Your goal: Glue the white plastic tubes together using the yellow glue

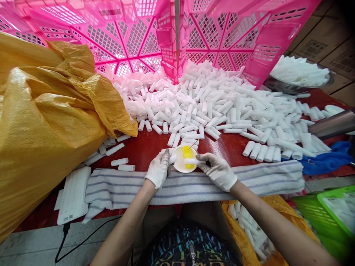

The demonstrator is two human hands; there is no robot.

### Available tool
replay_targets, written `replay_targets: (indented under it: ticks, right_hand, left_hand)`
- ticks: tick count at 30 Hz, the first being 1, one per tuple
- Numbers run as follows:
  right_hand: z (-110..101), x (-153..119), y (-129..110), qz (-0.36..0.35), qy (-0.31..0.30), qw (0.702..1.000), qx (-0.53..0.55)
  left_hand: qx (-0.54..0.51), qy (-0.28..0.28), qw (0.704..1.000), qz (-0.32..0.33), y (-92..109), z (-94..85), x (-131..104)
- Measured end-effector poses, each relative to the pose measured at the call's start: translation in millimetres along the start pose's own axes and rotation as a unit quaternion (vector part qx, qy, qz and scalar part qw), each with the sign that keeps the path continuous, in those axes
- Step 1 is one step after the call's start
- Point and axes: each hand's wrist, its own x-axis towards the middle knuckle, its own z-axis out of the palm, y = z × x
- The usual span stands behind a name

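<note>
My left hand (158, 168), in a white glove with greyish fingertips, is closed on a short white plastic tube (172, 159) at the left rim of a small round white dish (179, 165). A bright yellow patch (187, 152) lies in the dish, and a thin stick (193, 144) leans out of it. My right hand (217, 170), gloved alike, pinches a second white tube (191, 161), which it holds level over the yellow patch. Just behind the dish, loose white tubes (191, 136) lie on the red table.
Pink perforated crates (219, 55) stand behind a large heap of white tubes (194, 99). A yellow sack (50, 122) bulges in from the left. A striped towel (194, 188) runs along the front edge. At right are a metal cylinder (332, 124), blue cloth (327, 158) and green basket (321, 210).
</note>
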Motion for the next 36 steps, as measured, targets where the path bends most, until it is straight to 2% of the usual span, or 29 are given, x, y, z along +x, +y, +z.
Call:
replay_targets:
  ticks: [2,5,7,9,11,12,15,19,25,31,32,34,35,36]
  right_hand:
    - [0.0,2.5,-1.4,-0.027,-0.003,0.999,-0.043]
    - [-7.2,5.5,-11.1,0.02,-0.03,0.986,-0.165]
    - [-12.9,4.7,-19.7,0.023,0.008,0.982,-0.189]
    - [-15.2,1.7,-27.6,-0.002,0.091,0.989,-0.116]
    - [-13.0,-2.0,-34.5,0.009,0.137,0.99,0.016]
    - [-10.8,-3.4,-37.7,0.036,0.136,0.987,0.076]
    - [-3.7,-4.5,-46.2,0.129,0.066,0.974,0.175]
    - [0.0,-3.8,-54.0,0.16,0.02,0.973,0.165]
    - [-4.2,-10.2,-56.1,0.037,0.087,0.994,0.054]
    - [-8.0,-5.7,-46.6,0.069,0.048,0.995,0.047]
    - [-7.9,-7.3,-47.3,0.049,0.055,0.997,0.022]
    - [-7.7,-13.2,-53.0,-0.041,0.054,0.994,-0.089]
    - [-7.6,-17.0,-57.6,-0.099,0.036,0.98,-0.171]
    - [-7.3,-20.8,-62.8,-0.158,0.011,0.952,-0.261]
  left_hand:
    - [0.027,-0.018,0.999,0.003,-0.9,0.4,0.7]
    - [0.019,-0.019,0.999,0.016,-1.4,0.4,0.2]
    - [0.011,-0.004,1.0,0.022,-0.8,0.8,-1.8]
    - [0.011,0.014,0.999,0.028,0.4,2.7,-4.7]
    - [0.004,0.015,1.0,0.027,1.8,6.5,-7.8]
    - [-0.005,0.011,1.0,0.021,2.7,8.8,-9.2]
    - [-0.029,-0.004,1.0,0.006,7.2,15.4,-13.3]
    - [-0.037,-0.019,0.998,0.037,17.8,17.4,-20.5]
    - [-0.017,0.01,0.998,0.058,27.5,15.5,-29.7]
    - [-0.016,0.009,0.997,0.069,32.8,18.0,-36.1]
    - [-0.009,0.006,0.998,0.063,33.9,18.6,-36.8]
    - [0.013,-0.028,0.999,0.031,35.4,20.5,-37.5]
    - [0.019,-0.067,0.998,0.003,35.6,22.0,-37.7]
    - [0.018,-0.118,0.992,-0.031,35.5,24.2,-38.1]
